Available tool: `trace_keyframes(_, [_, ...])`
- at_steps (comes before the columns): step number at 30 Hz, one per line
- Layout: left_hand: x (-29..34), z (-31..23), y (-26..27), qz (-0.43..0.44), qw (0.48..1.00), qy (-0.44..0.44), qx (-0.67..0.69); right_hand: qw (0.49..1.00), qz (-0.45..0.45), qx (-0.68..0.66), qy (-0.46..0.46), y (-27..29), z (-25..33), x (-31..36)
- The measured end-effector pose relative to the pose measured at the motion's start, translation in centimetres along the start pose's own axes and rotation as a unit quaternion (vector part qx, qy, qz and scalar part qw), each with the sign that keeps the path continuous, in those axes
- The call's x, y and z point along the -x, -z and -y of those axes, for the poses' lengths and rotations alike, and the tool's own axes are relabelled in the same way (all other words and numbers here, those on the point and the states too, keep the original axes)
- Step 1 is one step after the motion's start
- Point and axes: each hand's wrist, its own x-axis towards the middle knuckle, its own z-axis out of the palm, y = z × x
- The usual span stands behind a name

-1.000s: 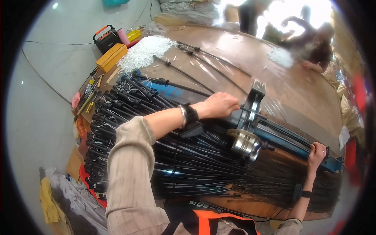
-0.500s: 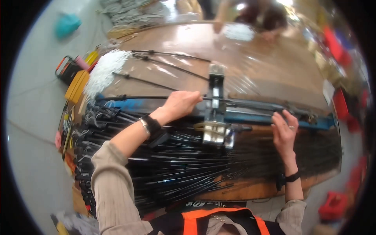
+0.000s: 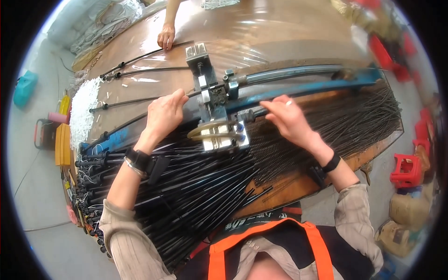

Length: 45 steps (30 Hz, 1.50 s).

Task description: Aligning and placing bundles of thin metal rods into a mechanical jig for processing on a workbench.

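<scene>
My left hand (image 3: 164, 114) is closed around a thin black rod (image 3: 126, 125), just left of a metal clamping fixture (image 3: 205, 86). This rod slants from the table's left side up to the fixture. My right hand (image 3: 289, 119) hovers right of the fixture, fingers stretched and apart, near its dark knob (image 3: 249, 115); nothing shows in it. A steel tube (image 3: 294, 73) and a blue rail (image 3: 312, 91) extend right from the fixture. Under my forearms lies a large bundle of black rods (image 3: 200, 186), and dark thin cables (image 3: 326, 126) spread to the right.
Across the table, another person's hand (image 3: 166, 36) touches a black rod (image 3: 140, 57). More rods (image 3: 154, 70) lie left of the fixture. A heap of small white pieces (image 3: 84, 114) sits at the left edge, beside a yellow box (image 3: 62, 144). A red stool (image 3: 405, 170) stands at right.
My view has turned and shifted. My right hand has come left, from along the rail to beside the fixture's knob. My left hand stays on a rod. The other person's hand now touches a rod.
</scene>
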Motion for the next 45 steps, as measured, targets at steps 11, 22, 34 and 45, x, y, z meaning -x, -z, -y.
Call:
trace_keyframes(11, [-0.6,-0.1,-0.9,-0.080,0.987,-0.112,-0.089,0.982,0.078,-0.162,-0.057,-1.1,-1.3,0.2])
trace_keyframes(22, [3.4,6.2,3.1,0.046,0.977,-0.071,-0.196,0.983,0.176,-0.024,0.049,-1.3,1.4,3.7])
trace_keyframes(34, [14.9,-5.1,4.0,0.164,0.981,-0.097,0.036,0.963,0.231,-0.111,-0.081,0.0,10.2,4.1])
trace_keyframes(45, [13.3,-7.5,5.6,0.115,0.988,-0.102,0.035,0.982,0.035,-0.181,-0.038,-1.4,6.0,4.6])
